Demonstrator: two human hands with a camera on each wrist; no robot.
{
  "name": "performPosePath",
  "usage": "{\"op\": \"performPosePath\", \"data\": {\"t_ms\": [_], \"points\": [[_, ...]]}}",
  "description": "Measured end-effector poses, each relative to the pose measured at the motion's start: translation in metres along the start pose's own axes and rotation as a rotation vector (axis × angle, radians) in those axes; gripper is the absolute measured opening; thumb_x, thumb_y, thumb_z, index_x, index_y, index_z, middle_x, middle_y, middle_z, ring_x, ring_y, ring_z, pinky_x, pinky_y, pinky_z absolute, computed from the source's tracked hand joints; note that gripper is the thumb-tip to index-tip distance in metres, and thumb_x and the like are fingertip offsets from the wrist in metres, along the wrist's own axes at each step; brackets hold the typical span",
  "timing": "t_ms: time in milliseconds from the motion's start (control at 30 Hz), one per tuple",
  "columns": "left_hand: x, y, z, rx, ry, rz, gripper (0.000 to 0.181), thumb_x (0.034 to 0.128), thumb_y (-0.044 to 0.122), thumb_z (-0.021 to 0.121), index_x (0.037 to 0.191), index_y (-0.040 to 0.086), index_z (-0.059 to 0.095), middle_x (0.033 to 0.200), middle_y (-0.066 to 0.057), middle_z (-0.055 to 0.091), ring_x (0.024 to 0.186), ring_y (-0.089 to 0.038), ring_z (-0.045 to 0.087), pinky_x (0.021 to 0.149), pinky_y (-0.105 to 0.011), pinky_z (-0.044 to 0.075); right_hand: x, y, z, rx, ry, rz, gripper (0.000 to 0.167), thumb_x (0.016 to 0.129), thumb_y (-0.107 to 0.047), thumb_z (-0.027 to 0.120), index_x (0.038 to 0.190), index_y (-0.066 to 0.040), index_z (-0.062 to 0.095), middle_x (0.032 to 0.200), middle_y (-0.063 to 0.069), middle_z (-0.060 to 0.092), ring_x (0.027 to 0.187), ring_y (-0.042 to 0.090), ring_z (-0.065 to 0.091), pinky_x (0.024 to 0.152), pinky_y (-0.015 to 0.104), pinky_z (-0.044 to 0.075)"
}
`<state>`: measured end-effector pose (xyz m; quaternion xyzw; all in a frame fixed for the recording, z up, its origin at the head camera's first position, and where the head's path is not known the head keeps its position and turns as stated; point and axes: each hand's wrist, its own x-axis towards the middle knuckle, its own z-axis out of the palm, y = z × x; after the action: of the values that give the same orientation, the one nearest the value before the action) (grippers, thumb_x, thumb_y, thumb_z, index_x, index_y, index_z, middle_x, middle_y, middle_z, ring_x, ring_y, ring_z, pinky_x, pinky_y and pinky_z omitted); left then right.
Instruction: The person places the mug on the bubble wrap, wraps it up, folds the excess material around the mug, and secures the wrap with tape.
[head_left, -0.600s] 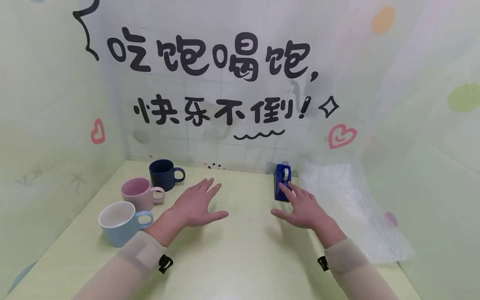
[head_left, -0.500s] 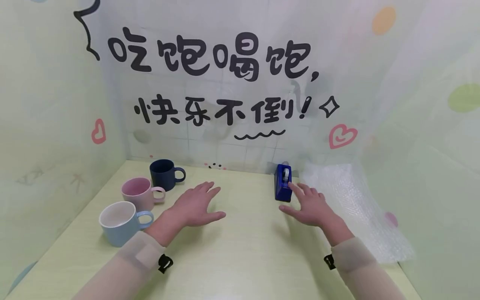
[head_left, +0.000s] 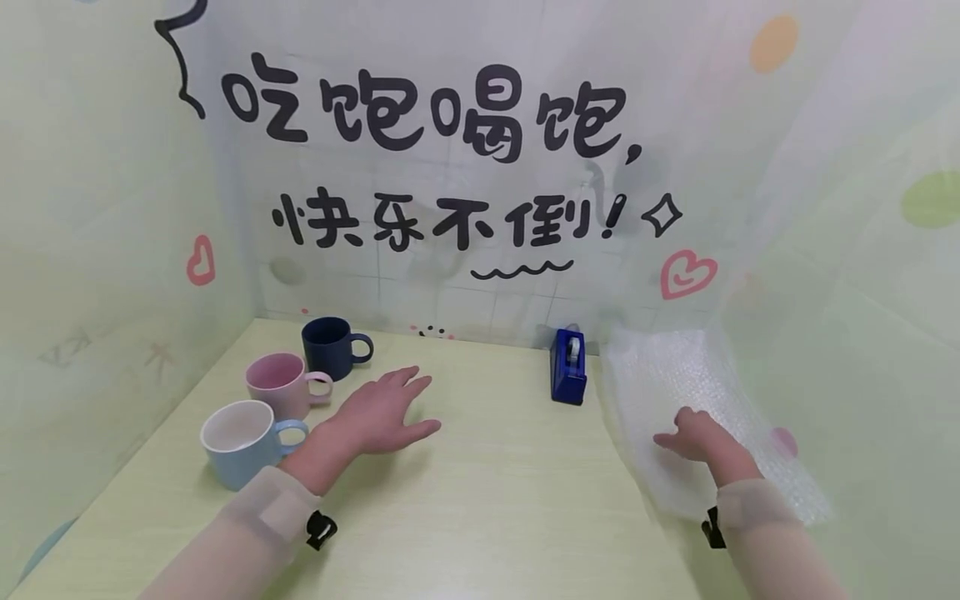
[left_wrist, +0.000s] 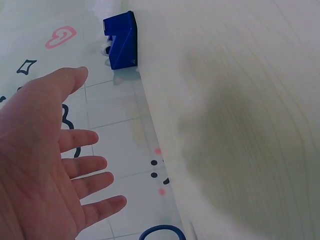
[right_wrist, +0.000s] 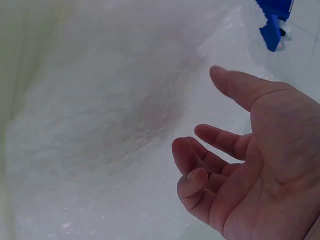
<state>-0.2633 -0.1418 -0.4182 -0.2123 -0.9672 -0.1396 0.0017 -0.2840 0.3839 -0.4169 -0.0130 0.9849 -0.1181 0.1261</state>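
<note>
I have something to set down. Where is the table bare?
The middle of the table, between the three mugs and left hand on one side, tape dispenser and bubble wrap on the other. Crowded: the left side, with the mugs, and the right, under the bubble wrap.

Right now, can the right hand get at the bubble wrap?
Likely yes: the right hand appears to be above the bubble wrap, its fingers hold nothing, and no object shows between them. The blue tape dispenser stands off to the side.
</note>
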Motion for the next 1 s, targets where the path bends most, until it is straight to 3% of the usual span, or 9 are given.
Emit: {"op": "performPosePath", "data": {"t_ms": [100, 233, 500, 800, 1000], "points": [[-0.001, -0.001, 0.001, 0.004, -0.003, 0.002, 0.080, 0.1039, 0.059, 0.065, 0.163, 0.007, 0.051, 0.172, -0.025, 0.043, 0.156, -0.046, 0.047, 0.122, -0.066, 0.045, 0.001, 0.014, 0.011, 0.088, -0.035, 0.046, 0.049, 0.103, -0.036, 0.074, 0.108, 0.010, 0.059, 0.090, 0.021, 0.063, 0.083, 0.033, 0.063, 0.076, 0.042, 0.055], [-0.002, 0.000, 0.001, 0.000, -0.003, 0.008, 0.078, 0.1043, 0.057, 0.065, 0.162, 0.007, 0.052, 0.171, -0.025, 0.043, 0.155, -0.047, 0.047, 0.122, -0.067, 0.045, 0.002, 0.023, 0.020, 0.140, -0.010, 0.039, 0.041, 0.103, -0.035, 0.074, 0.102, 0.001, 0.055, 0.082, 0.008, 0.055, 0.073, 0.021, 0.054, 0.066, 0.031, 0.045], [-0.005, 0.001, 0.003, -0.009, 0.007, 0.012, 0.076, 0.1044, 0.055, 0.065, 0.161, 0.006, 0.053, 0.170, -0.026, 0.045, 0.154, -0.047, 0.049, 0.121, -0.067, 0.046, 0.006, 0.025, 0.025, 0.087, 0.058, -0.060, 0.016, 0.105, -0.012, 0.063, 0.103, 0.003, 0.057, 0.079, 0.010, 0.058, 0.068, 0.020, 0.057, 0.063, 0.033, 0.048], [-0.007, 0.000, 0.005, -0.022, 0.011, 0.009, 0.076, 0.1048, 0.056, 0.065, 0.160, 0.006, 0.054, 0.170, -0.026, 0.044, 0.155, -0.047, 0.048, 0.121, -0.066, 0.045, -0.005, 0.023, 0.025, 0.014, 0.239, -0.114, 0.016, 0.101, -0.007, 0.064, 0.095, 0.007, 0.057, 0.084, 0.015, 0.060, 0.078, 0.027, 0.056, 0.072, 0.045, 0.051], [-0.006, -0.002, 0.005, -0.010, 0.020, 0.006, 0.076, 0.1043, 0.056, 0.065, 0.160, 0.006, 0.055, 0.169, -0.026, 0.045, 0.154, -0.047, 0.048, 0.120, -0.066, 0.046, -0.014, 0.002, 0.019, 0.051, 0.382, -0.126, 0.031, 0.103, -0.010, 0.062, 0.124, 0.013, 0.061, 0.098, 0.022, 0.063, 0.081, 0.028, 0.062, 0.072, 0.047, 0.054]]}}
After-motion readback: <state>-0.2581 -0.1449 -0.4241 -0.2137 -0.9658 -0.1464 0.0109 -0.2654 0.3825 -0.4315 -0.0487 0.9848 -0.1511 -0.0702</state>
